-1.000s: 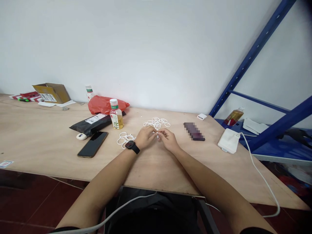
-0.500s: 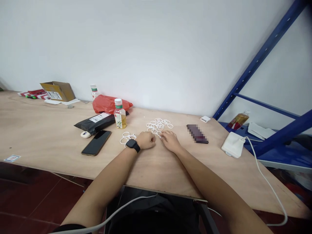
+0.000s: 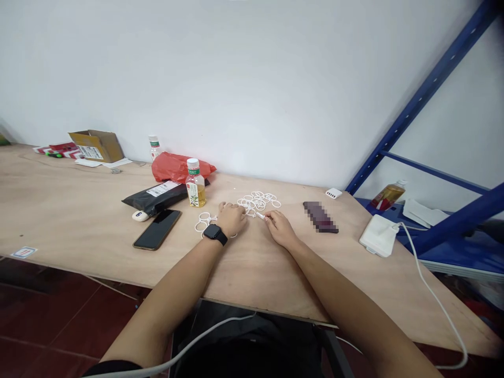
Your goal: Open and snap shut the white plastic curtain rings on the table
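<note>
My right hand (image 3: 277, 228) pinches a small white ring (image 3: 260, 215) between thumb and fingertips, seen nearly edge-on, at the near side of a loose pile of white rings (image 3: 258, 199). To its left, my left hand (image 3: 231, 218) lies palm down with its fingers stretched out and apart; a black watch (image 3: 214, 234) is on that wrist. Several more white rings (image 3: 203, 216) lie beside and partly beneath the left hand, which hides some of them.
Left of the hands are a phone (image 3: 157, 229), a black parcel (image 3: 157, 197), a drink bottle (image 3: 196, 189) and a red bag (image 3: 173, 167). A pixelated dark object (image 3: 321, 217) and a white power adapter (image 3: 378, 235) with a cable lie to the right. A blue rack (image 3: 425, 100) stands beyond.
My left hand has opened from a curled pose and now lies flatter over the table. My right hand has drawn slightly right and back, with a white ring now showing in its fingertips.
</note>
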The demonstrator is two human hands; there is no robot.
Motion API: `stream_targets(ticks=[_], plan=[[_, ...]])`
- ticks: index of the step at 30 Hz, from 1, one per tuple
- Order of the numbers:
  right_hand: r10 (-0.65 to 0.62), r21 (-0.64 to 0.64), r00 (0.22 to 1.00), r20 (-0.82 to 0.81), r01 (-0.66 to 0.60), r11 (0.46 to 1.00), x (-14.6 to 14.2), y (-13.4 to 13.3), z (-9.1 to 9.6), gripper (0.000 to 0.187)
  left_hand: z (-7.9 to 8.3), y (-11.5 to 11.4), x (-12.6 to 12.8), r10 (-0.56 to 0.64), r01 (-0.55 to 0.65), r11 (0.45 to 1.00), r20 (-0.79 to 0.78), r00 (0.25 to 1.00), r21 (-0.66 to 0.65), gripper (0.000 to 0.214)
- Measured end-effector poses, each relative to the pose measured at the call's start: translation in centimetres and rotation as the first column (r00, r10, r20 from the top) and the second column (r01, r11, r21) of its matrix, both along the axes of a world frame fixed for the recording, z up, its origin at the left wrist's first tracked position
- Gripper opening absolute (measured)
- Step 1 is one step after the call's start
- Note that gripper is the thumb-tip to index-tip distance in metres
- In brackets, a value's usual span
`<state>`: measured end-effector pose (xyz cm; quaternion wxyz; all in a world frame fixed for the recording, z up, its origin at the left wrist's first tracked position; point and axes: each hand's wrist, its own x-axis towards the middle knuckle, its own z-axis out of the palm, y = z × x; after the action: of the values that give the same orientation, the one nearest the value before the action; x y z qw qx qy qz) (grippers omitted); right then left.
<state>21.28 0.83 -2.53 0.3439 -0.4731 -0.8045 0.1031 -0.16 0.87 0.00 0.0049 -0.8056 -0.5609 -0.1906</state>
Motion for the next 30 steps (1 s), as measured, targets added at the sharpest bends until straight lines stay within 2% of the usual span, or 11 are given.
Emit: stream_targets(ticks=[4,6,8,12,16,21,26,30], plan=[[0.050,-0.036,0.987,-0.150,-0.056,0.998,-0.3,-0.5,0.2,0.022,0.2,-0.8,1.5,-0.237,0.220,0.969,0.182,0.954,0.110,0.026],[0.069,-0.070,0.971,-0.227,-0.087,0.994,-0.6,-0.9,0.2,0.023,0.2,-1.1,2.0,-0.304,0.280,0.951,0.214,0.928,0.135,0.026],[0.081,-0.107,0.953,-0.292,-0.117,0.987,-0.8,-1.2,0.3,0.026,0.1,-1.2,2.3,-0.315,0.290,0.947,0.234,0.920,0.138,0.023],[0.091,-0.165,0.917,-0.388,-0.166,0.972,-1.0,-1.5,0.5,0.029,0.0,-1.1,2.2,-0.274,0.237,0.958,0.275,0.922,0.163,0.022],[0.069,-0.186,0.880,-0.470,-0.175,0.967,-1.0,-1.4,0.4,0.029,0.0,-0.9,1.9,-0.273,0.221,0.955,0.303,0.913,0.195,0.022],[0.041,-0.183,0.859,-0.510,-0.155,0.971,-0.8,-1.4,0.3,0.028,-0.2,-1.0,2.2,-0.309,0.254,0.945,0.313,0.898,0.205,0.017],[0.040,-0.174,0.860,-0.509,-0.148,0.974,-0.7,-1.3,0.4,0.028,-0.4,-1.0,2.4,-0.370,0.308,0.927,0.369,0.853,0.216,0.017],[0.034,-0.160,0.863,-0.504,-0.132,0.978,-0.8,-1.4,0.4,0.029,-0.8,-0.7,2.5,-0.379,0.302,0.922,0.400,0.834,0.244,0.016]])
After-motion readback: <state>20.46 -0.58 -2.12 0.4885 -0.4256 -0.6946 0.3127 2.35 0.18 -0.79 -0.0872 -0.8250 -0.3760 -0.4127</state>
